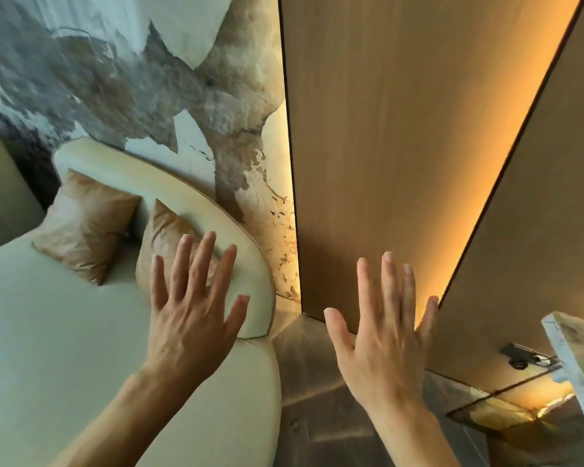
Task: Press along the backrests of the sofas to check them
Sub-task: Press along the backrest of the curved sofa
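Observation:
A cream sofa with a curved backrest (pixel 196 197) runs along the patterned wall, its seat (pixel 48 332) spreading to the lower left. My left hand (pixel 193 308) is held flat with fingers spread over the near end of the backrest; I cannot tell if it touches. My right hand (pixel 385 335) is also spread flat, raised in the air to the right of the sofa, in front of the wooden panel, holding nothing. Two tan cushions (pixel 88 224) (pixel 169 237) lean against the backrest; the nearer one is partly hidden by my left fingers.
A wooden wall panel (pixel 402 146) with a glowing light strip stands right of the sofa. A marble-edged slab (pixel 577 362) juts in at the right. Another cream seat (pixel 0 183) shows at the far left. Glossy floor (pixel 317 399) lies between sofa and panel.

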Demonstrator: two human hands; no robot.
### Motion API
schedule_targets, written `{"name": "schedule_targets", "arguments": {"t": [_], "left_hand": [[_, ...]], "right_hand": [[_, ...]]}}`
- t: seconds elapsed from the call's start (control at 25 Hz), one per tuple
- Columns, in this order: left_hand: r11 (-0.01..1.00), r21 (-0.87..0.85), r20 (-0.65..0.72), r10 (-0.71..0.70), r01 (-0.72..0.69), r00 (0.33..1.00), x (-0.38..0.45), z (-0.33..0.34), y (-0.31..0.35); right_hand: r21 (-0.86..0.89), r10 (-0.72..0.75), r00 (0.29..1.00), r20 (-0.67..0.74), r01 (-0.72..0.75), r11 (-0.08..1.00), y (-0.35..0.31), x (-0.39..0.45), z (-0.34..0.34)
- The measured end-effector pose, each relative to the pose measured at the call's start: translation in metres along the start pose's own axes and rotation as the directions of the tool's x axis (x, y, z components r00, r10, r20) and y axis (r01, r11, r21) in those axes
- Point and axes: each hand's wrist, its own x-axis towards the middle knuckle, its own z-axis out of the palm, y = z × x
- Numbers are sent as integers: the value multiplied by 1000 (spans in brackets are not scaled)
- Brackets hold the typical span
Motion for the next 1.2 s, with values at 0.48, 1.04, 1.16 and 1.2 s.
{"name": "schedule_targets", "arguments": {"t": [0.48, 1.04, 1.16, 1.2], "left_hand": [[919, 233, -66, -311, 318, 948, 77, 73, 76], [853, 238, -30, -471, 464, 882, 108, 191, -13], [857, 197, 8, -487, 476, 874, 116, 255, -38], [854, 192, 16, -496, 484, 868, 115, 273, -44]], "right_hand": [[319, -378, 925, 16, 354, 879, 73, 172, 104], [344, -583, 808, 79, 527, 777, -9, 246, 231], [342, -603, 792, 92, 544, 767, -30, 250, 293], [337, -605, 791, 93, 547, 767, -33, 248, 311]]}}
